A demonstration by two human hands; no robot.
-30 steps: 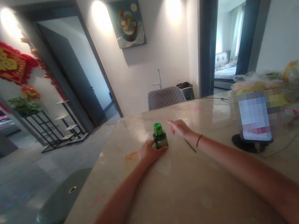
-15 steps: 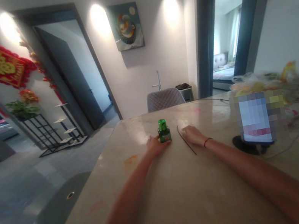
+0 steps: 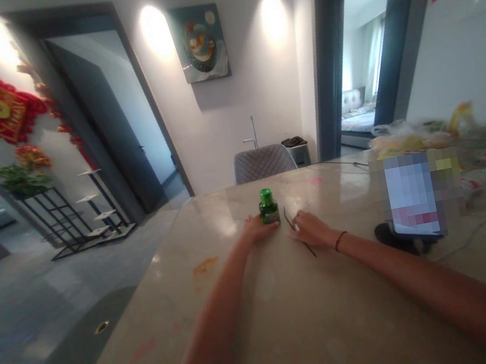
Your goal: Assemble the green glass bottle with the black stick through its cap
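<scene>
A small green glass bottle (image 3: 269,210) with a shiny green cap stands upright on the table (image 3: 268,322). My left hand (image 3: 257,228) is closed around its lower left side, the thumb lying across the front near the base. To the right, a thin dark stick (image 3: 310,249) lies slanting along the tabletop. The fingers of my right hand (image 3: 313,228) are closed over the stick's middle and hide that part; both its ends show. A dark red cord circles my right wrist.
A lit phone (image 3: 411,196), partly blurred out, leans on a round black stand at the right, with a white cable trailing from it. Plastic bags (image 3: 413,133) and clutter fill the far right. A grey chair (image 3: 264,162) stands beyond the table; a green stool (image 3: 87,341) is at left.
My right hand has moved left and down onto the stick, and its fingers now close over it. My left hand keeps its hold on the bottle. The view has shifted slightly right.
</scene>
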